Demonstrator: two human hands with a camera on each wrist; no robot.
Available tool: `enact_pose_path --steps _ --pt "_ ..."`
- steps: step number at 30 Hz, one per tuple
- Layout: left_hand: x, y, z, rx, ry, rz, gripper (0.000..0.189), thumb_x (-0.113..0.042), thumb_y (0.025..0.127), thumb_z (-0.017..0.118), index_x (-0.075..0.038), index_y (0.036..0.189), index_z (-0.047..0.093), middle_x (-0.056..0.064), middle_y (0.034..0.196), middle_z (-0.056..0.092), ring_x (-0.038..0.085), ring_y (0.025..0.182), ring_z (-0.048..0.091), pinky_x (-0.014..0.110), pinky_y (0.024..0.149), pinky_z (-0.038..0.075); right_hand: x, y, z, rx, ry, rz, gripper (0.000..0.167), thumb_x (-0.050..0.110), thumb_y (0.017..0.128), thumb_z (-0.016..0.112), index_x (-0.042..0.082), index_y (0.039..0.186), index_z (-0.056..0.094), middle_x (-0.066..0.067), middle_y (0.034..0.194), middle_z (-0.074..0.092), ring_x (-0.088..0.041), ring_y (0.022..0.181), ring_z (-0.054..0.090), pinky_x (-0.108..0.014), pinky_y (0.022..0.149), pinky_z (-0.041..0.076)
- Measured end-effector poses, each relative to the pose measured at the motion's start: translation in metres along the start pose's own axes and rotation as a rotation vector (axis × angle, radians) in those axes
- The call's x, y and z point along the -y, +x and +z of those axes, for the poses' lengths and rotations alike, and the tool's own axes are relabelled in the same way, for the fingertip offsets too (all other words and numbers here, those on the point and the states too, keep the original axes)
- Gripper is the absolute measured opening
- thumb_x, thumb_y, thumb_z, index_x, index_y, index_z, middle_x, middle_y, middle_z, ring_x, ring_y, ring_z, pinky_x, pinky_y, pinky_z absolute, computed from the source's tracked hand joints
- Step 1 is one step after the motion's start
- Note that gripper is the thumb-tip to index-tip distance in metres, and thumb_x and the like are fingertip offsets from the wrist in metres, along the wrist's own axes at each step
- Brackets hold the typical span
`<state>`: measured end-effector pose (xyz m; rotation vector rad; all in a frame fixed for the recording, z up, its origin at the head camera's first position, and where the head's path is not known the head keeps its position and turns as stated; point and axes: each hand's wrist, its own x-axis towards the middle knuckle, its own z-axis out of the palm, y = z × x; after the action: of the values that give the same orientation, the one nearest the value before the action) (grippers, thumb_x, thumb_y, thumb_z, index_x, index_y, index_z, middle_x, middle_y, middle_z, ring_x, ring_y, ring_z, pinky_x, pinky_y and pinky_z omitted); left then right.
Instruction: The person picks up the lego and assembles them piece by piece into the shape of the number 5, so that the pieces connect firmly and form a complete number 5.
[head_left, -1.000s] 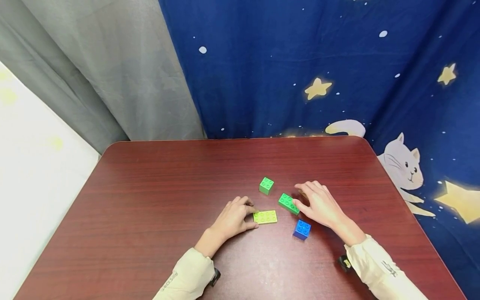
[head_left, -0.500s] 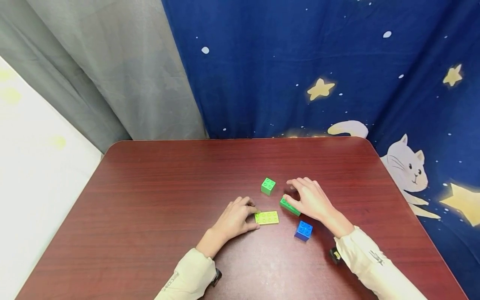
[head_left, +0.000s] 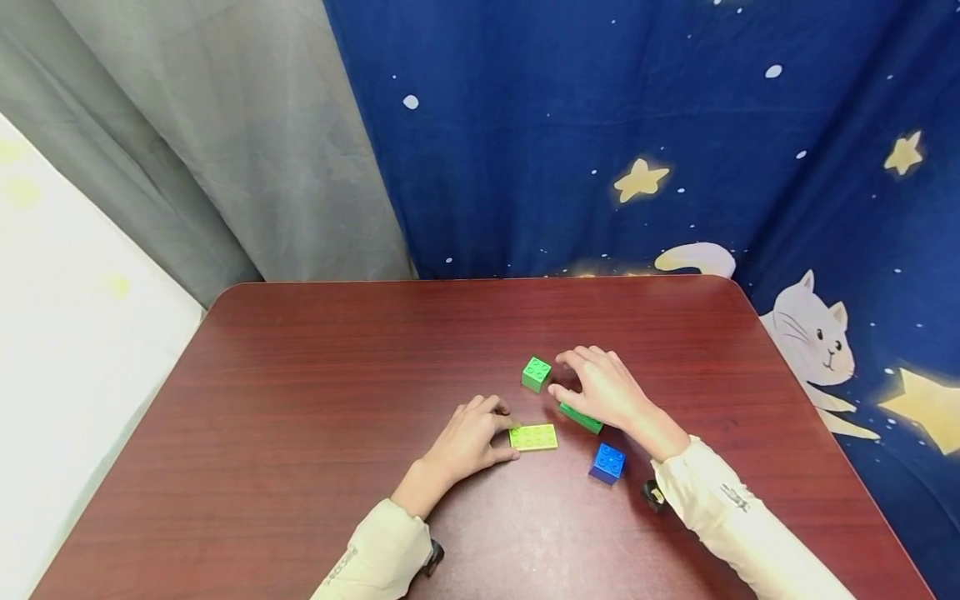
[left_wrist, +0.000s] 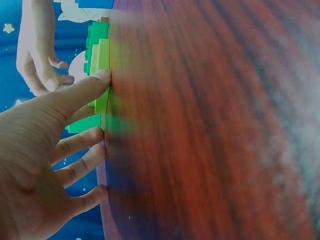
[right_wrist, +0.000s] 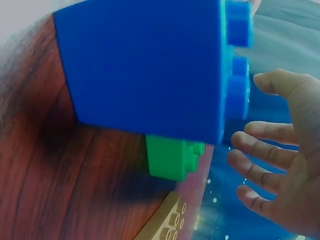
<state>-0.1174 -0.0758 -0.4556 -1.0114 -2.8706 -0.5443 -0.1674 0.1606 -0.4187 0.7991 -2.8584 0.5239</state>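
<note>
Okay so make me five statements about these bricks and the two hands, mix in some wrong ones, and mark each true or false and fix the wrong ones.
1. The left hand touches the lime brick. True.
2. The small green brick has four studs on top. True.
3. The right hand is gripping the small green brick. False: the right hand holds nothing, its fingers spread.
4. In the head view, the right hand partly covers the longer green brick. True.
5. The blue brick is stacked on the lime brick. False: the blue brick stands apart on the table.
</note>
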Motion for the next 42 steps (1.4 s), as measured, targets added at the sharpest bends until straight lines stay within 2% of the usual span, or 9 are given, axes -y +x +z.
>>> enact_pose_path --steps 7,13,21,29,42 --pt "0.000 -0.002 0.001 -0.001 -0.007 -0.009 0.035 -0.039 0.073 0.078 -0.018 0.101 0.073 0.000 0.106 0.057 0.018 0.093 0.051 0.034 0.072 0.041 0.004 0.004 0.006 0.056 -0.052 0.028 0.050 0.044 0.079 0.068 0.006 0.112 0.063 -0.008 0.104 0.062 -0.028 0.095 0.056 -0.045 0.078 0.042" --pt "0.001 -0.002 0.003 -0.011 -0.006 -0.018 0.035 -0.039 0.072 0.078 -0.019 0.100 0.073 -0.001 0.106 0.057 0.018 0.094 0.051 0.035 0.073 0.042 0.010 0.008 0.010 0.097 -0.102 0.076 0.049 0.046 0.077 0.069 0.006 0.106 0.065 -0.005 0.093 0.061 -0.027 0.087 0.056 -0.041 0.069 0.042" --pt "0.001 -0.003 0.002 -0.005 0.004 -0.009 0.034 -0.039 0.074 0.077 -0.019 0.101 0.073 -0.001 0.107 0.057 0.018 0.094 0.050 0.034 0.073 0.041 0.012 0.017 0.013 0.098 -0.074 0.094 0.046 0.046 0.076 0.071 0.008 0.101 0.066 0.002 0.075 0.057 -0.021 0.072 0.052 -0.036 0.059 0.037" --pt "-0.001 -0.002 0.002 0.007 0.005 -0.012 0.034 -0.039 0.075 0.076 -0.020 0.102 0.073 0.000 0.107 0.057 0.018 0.093 0.050 0.034 0.074 0.042 0.006 0.022 0.020 0.114 0.029 0.077 0.050 0.039 0.078 0.072 0.005 0.111 0.060 -0.004 0.090 0.065 -0.020 0.079 0.060 -0.039 0.068 0.046" --pt "-0.001 -0.001 0.002 0.006 0.008 -0.021 0.035 -0.040 0.074 0.076 -0.019 0.102 0.073 0.000 0.109 0.057 0.017 0.094 0.050 0.035 0.076 0.042 0.009 0.028 0.021 0.134 0.003 0.056 0.040 0.034 0.083 0.069 0.005 0.108 0.060 -0.007 0.093 0.065 -0.021 0.076 0.059 -0.037 0.066 0.047"
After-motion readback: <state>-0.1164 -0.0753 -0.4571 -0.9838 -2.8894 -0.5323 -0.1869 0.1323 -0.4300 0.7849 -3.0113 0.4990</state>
